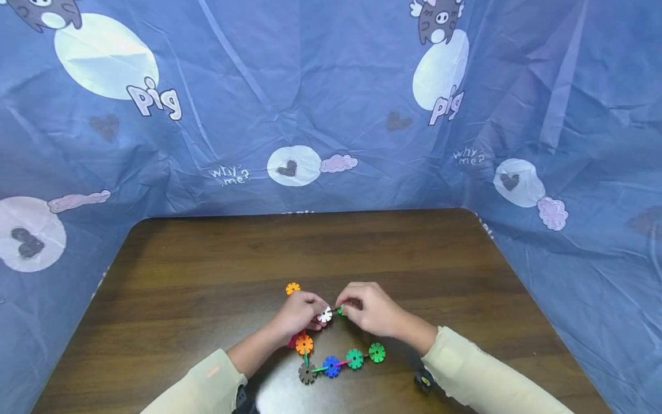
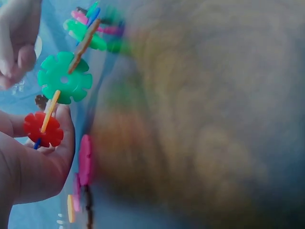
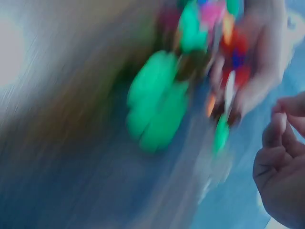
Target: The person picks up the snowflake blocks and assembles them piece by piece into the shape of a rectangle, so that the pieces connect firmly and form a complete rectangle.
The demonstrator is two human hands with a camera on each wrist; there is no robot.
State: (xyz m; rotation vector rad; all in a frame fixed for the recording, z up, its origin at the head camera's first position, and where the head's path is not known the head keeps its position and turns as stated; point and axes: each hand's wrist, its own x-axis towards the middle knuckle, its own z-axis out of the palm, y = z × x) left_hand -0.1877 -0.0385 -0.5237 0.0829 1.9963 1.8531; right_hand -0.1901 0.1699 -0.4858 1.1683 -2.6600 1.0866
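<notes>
Notched plastic discs joined by short coloured sticks form a chain. My left hand [image 1: 301, 310] grips part of it, fingers curled around a red disc [image 2: 43, 130] in the left wrist view. A green disc [image 2: 65, 78] hangs from the red one by an orange stick [image 2: 50, 112]. At the left fingertips shows a pale, shiny disc [image 1: 324, 314]. A small green piece [image 1: 340, 310] overlaps my right fingertips in the head view. My right hand [image 3: 286, 162] has thumb and finger pinched together, apart from the blurred discs in its wrist view, with nothing visible between them.
On the brown table [image 1: 207, 259], the chain runs through an orange disc [image 1: 304, 345], a dark brown disc [image 1: 307, 374], a blue disc [image 1: 331, 366] and two green ones ending at the right [image 1: 377, 352]. Another orange disc [image 1: 292, 288] lies beyond the left hand. Blue printed cloth [image 1: 336, 115] surrounds the table.
</notes>
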